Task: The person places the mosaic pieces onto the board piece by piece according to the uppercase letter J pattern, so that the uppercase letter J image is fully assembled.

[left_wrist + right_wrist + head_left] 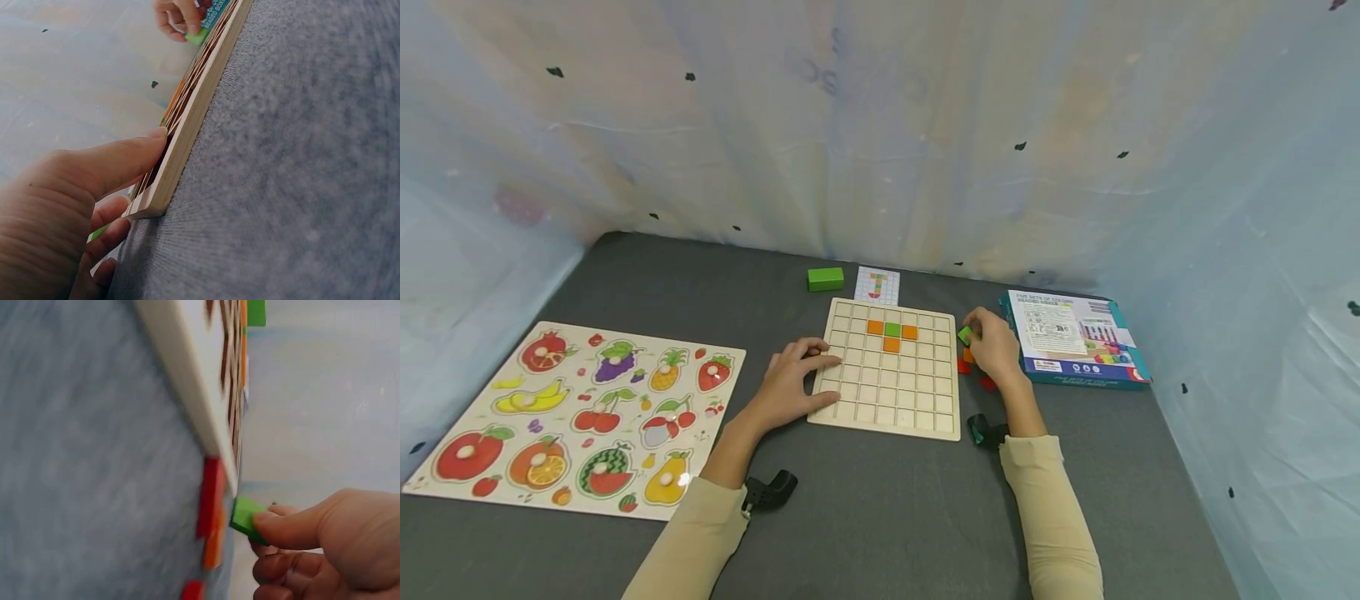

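A square wooden grid board (880, 396) lies flat, with several orange tiles and a green tile (892, 329) in its upper cells. At its left edge, my left hand (786, 385) rests with thumb and index finger touching the frame; the left wrist view shows the thumb (134, 156) on the rim. My right hand (996, 346) pinches a green square tile (249, 519) between thumb and fingers, just beyond the board's right edge. Below that hand lie red tiles (210, 497) and an orange tile (214, 544), partly hidden in the head view.
Behind the board are a pattern card (877, 286) with a coloured J shape and a green block (826, 279). A fruit puzzle board (576, 421) lies on the left. A teal-edged flat box (1075, 337) sits at the right. Plastic sheeting (880, 133) surrounds the dark table (880, 517).
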Motion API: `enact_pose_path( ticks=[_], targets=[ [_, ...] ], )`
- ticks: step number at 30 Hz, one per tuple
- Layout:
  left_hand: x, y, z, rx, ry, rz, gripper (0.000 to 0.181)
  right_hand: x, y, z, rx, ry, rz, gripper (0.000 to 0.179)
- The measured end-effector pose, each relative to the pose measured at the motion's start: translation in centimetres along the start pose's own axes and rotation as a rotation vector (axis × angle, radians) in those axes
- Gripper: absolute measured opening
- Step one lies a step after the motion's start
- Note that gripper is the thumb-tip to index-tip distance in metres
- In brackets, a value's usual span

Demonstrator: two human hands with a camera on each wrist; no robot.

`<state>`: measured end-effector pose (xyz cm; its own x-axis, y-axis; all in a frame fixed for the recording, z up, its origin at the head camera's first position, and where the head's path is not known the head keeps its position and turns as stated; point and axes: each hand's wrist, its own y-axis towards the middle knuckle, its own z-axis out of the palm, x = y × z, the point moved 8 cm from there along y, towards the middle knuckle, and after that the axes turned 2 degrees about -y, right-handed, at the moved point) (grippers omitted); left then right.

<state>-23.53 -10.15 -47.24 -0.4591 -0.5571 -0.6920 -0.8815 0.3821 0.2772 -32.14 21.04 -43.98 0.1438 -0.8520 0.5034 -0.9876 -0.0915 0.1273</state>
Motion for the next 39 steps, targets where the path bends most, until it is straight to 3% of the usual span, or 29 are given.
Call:
enact_pose_path(
  ticks=[4, 8, 14, 24, 39],
  targets=[
    [0.0, 0.0, -0.1, -0.003, 0.008, -0.011, 0.053, 2.8, -0.5, 0.3, 0.040, 0.164, -0.110, 0.020],
    [-0.1, 0.0, -0.1, -0.003, 0.010, -0.014, 0.053, 6.4, -1.4, 2.0, 0.193, 0.309, -0.239, 0.018],
    [-0.1, 0.1, -0.1, -0.002, 0.011, -0.012, 0.053, 9.7, -2.6, 4.5, 0.345, 0.286, -0.300, 0.012],
    [0.1, 0.1, 0.1, 0.001, 0.010, -0.016, 0.053, 10.2, -2.5, 5.7, 0.320, 0.225, -0.269, 0.011],
    [0.1, 0.0, 0.1, -0.003, 0.008, -0.010, 0.053, 10.7, -2.7, 5.4, 0.241, 0.154, -0.306, 0.009]
  ],
)
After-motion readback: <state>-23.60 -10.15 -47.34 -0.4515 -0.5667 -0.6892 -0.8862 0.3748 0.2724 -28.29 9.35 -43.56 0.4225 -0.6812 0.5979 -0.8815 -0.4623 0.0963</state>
